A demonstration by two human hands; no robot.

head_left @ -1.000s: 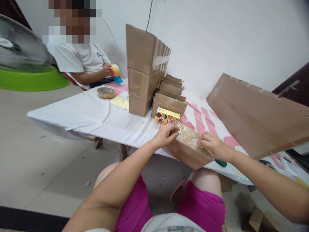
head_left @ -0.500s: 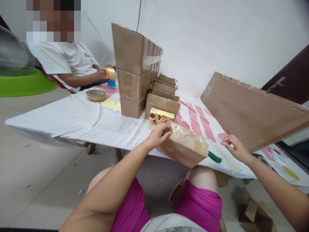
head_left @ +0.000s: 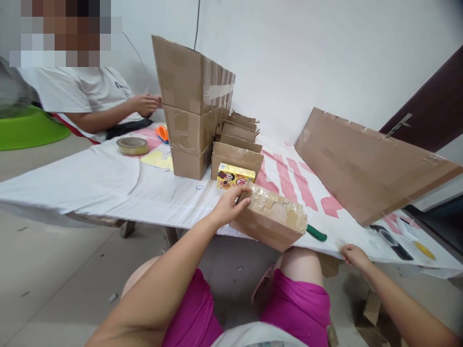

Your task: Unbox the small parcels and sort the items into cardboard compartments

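Note:
My left hand (head_left: 231,206) grips the near left end of a taped cardboard box (head_left: 269,226), thumb on its side and fingers over the top. The box sits tilted at the table's front edge, its top covered in shiny, wrinkled clear tape. To its right, my right hand (head_left: 356,256) is at the table edge with its fingers pinched together. What it holds, if anything, I cannot make out. A green handle (head_left: 317,233) pokes out beside the box, the rest of it hidden. Behind the box stands a yellow printed carton (head_left: 235,177).
Stacked cardboard boxes (head_left: 186,127) rise at centre left, beside a row of open boxes (head_left: 237,156). A tape roll (head_left: 132,146) lies on the white-covered table (head_left: 108,185). A large cardboard sheet (head_left: 365,166) leans at the right. A co-worker (head_left: 97,96) sits at the far left.
My right hand has moved down to the table's front edge, and its fingers have closed. My left hand stays on the box. The co-worker has put down the orange tape dispenser.

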